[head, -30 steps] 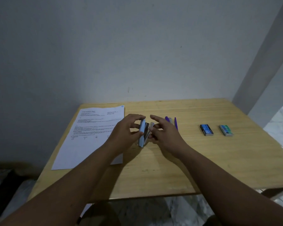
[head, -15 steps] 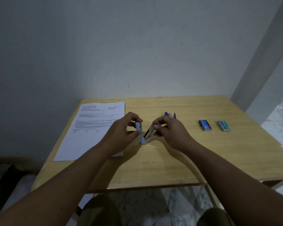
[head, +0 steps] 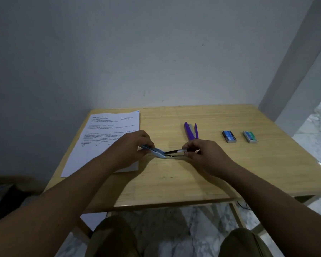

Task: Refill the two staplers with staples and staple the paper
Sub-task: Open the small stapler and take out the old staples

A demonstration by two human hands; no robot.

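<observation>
A light blue stapler [head: 160, 153] is spread wide open, almost flat, just above the wooden table [head: 174, 186]. My left hand [head: 132, 148] pinches its blue cover on the left. My right hand [head: 202, 154] grips the metal magazine end on the right. Behind my right hand a purple stapler [head: 190, 131] lies on the table. Two small staple boxes sit to the right, a dark blue one [head: 229, 136] and a teal one [head: 250, 137]. The printed paper [head: 104, 140] lies at the left, partly under my left arm.
The table stands against a grey wall, with a white pillar [head: 293, 71] at the back right. Marble floor shows below the front edge and on the right. My knees are under the table's front edge.
The blue stapler was nearly folded shut and upright a second ago. My hands have drawn apart and swung it open until it lies almost flat.
</observation>
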